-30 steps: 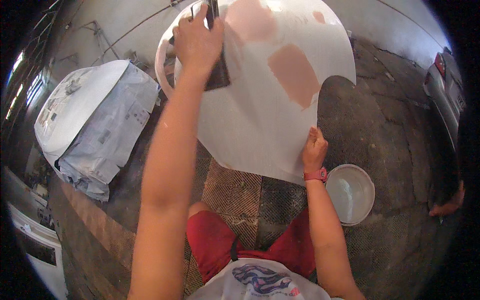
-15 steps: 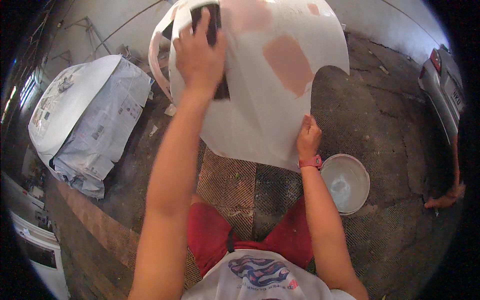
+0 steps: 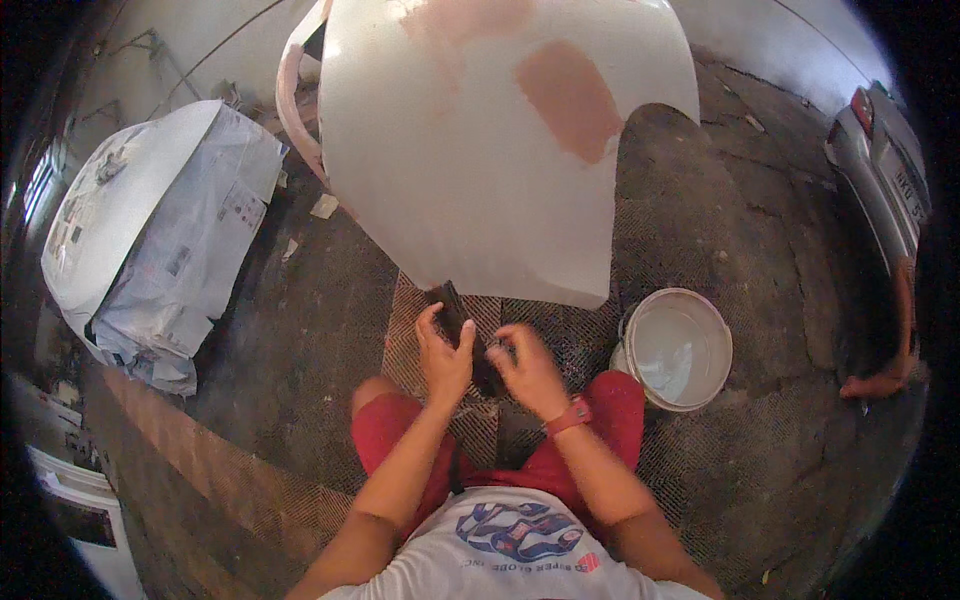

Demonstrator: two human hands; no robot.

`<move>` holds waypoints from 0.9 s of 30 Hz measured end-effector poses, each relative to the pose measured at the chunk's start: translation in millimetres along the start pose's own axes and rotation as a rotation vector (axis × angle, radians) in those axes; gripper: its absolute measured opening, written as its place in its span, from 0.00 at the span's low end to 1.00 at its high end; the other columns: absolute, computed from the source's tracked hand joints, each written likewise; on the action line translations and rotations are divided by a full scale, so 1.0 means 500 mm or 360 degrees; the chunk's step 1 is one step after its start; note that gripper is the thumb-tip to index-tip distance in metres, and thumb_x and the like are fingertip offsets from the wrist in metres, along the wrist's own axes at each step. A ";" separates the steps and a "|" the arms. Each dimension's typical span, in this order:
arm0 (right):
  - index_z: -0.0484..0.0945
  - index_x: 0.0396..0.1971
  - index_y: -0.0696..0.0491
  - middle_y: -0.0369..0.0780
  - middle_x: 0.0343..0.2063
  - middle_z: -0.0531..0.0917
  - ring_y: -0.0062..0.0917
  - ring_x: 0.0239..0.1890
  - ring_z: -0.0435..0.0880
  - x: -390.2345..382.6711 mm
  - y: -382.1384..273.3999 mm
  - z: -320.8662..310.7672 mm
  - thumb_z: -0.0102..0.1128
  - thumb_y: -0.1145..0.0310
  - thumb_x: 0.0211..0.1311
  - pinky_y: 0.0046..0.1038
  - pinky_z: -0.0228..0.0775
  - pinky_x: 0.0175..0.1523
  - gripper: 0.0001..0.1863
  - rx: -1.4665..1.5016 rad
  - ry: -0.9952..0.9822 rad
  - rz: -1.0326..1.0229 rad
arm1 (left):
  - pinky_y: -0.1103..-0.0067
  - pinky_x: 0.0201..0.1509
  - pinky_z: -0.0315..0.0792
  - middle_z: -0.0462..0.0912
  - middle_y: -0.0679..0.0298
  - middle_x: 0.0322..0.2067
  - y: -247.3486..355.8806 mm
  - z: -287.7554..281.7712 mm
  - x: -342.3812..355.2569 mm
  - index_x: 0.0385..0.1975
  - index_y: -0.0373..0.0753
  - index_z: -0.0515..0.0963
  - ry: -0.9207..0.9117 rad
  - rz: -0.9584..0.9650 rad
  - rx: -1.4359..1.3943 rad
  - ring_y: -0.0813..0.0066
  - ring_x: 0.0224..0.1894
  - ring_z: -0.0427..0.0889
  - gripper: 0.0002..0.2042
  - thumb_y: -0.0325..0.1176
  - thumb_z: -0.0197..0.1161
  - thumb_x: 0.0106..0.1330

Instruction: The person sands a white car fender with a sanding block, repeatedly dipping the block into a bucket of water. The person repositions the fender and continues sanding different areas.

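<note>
A long dark strip of sandpaper [image 3: 452, 310] is held above the floor between my knees. My left hand [image 3: 445, 355] is wrapped round it, thumb on the near face. Its lower end hangs down past my fingers. At the strip's right edge my right hand [image 3: 527, 372] is closed, its fingertips pinching there, slightly blurred. A red watch sits on that wrist. Just beyond my hands stands a white car body panel [image 3: 470, 190] with pinkish filler patches [image 3: 570, 100]; neither hand touches it.
A pale bucket [image 3: 680, 350] with cloudy liquid stands right of my knee. At left lies a white car part [image 3: 130, 190], partly covered with paper [image 3: 195, 260]. Far right, another person's hand [image 3: 880, 383] reaches down beside a grey car [image 3: 890, 170]. Patterned mats cover the floor.
My left hand has come down off the panel with the sandpaper. My right hand has let go of the panel's lower edge and moved left to the strip.
</note>
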State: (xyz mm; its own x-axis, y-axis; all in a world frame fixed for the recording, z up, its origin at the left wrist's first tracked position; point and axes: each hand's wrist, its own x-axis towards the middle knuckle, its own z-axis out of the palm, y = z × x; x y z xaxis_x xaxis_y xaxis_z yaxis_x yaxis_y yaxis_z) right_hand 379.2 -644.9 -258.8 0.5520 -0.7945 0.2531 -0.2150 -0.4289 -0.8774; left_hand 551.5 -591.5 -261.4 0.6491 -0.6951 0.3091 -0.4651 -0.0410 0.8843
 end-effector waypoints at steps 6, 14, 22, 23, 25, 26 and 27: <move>0.71 0.66 0.57 0.58 0.59 0.84 0.57 0.61 0.86 0.001 -0.021 0.083 0.69 0.47 0.76 0.48 0.79 0.63 0.34 -0.0041 -0.0179 0.0282 | 0.59 0.70 0.72 0.71 0.49 0.65 -0.033 -0.017 -0.018 0.75 0.37 0.66 -0.0073 -0.0304 0.0036 0.53 0.62 0.76 0.30 0.43 0.67 0.81; 0.72 0.64 0.56 0.55 0.54 0.87 0.56 0.57 0.87 0.061 -0.067 -0.091 0.88 0.54 0.54 0.49 0.81 0.60 0.43 -0.0428 -0.0021 0.0024 | 0.57 0.79 0.67 0.67 0.46 0.78 0.031 -0.081 -0.026 0.79 0.40 0.67 -0.0500 -0.0210 -0.0679 0.47 0.77 0.72 0.31 0.41 0.67 0.80; 0.77 0.62 0.55 0.49 0.50 0.85 0.51 0.55 0.87 -0.113 -0.061 -0.408 0.78 0.70 0.52 0.47 0.79 0.64 0.34 -0.1130 0.0505 0.0029 | 0.45 0.81 0.59 0.70 0.43 0.77 -0.280 -0.634 0.040 0.71 0.44 0.80 0.0316 -0.0210 0.1927 0.34 0.79 0.65 0.33 0.54 0.74 0.70; 0.78 0.62 0.55 0.49 0.51 0.86 0.51 0.56 0.87 -0.147 -0.029 -0.444 0.78 0.70 0.52 0.47 0.78 0.64 0.34 -0.1167 0.0526 0.0175 | 0.46 0.81 0.59 0.72 0.43 0.77 -0.346 -0.713 0.005 0.70 0.44 0.81 0.0299 -0.0467 0.2065 0.35 0.78 0.67 0.33 0.54 0.75 0.70; 0.78 0.63 0.55 0.48 0.53 0.86 0.52 0.57 0.86 -0.217 0.045 -0.496 0.78 0.68 0.52 0.47 0.78 0.66 0.35 -0.1258 0.0589 0.0478 | 0.49 0.80 0.63 0.75 0.45 0.73 -0.386 -0.770 -0.033 0.69 0.43 0.82 0.0197 -0.0558 0.1914 0.39 0.75 0.72 0.32 0.53 0.77 0.69; 0.79 0.63 0.55 0.48 0.53 0.86 0.52 0.58 0.86 -0.247 0.085 -0.512 0.78 0.67 0.52 0.49 0.78 0.65 0.35 -0.1314 0.0588 0.0598 | 0.51 0.78 0.66 0.78 0.46 0.71 -0.384 -0.785 -0.042 0.67 0.43 0.83 0.0119 -0.0403 0.1634 0.42 0.74 0.74 0.31 0.52 0.78 0.68; 0.79 0.63 0.55 0.48 0.54 0.86 0.52 0.59 0.86 -0.273 0.129 -0.521 0.78 0.66 0.52 0.50 0.78 0.65 0.35 -0.1362 0.0577 0.0709 | 0.53 0.77 0.68 0.80 0.48 0.69 -0.363 -0.803 -0.052 0.66 0.43 0.84 0.0055 -0.0261 0.1360 0.45 0.72 0.76 0.30 0.51 0.79 0.67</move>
State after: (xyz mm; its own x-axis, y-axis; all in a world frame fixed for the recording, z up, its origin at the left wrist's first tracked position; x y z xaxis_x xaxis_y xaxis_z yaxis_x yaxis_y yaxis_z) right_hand 80.2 -676.1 -244.0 0.0357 -0.9775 0.2081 -0.9206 -0.1132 -0.3738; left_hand 860.9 -277.7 -289.5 0.7588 -0.6118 0.2233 -0.6477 -0.6730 0.3572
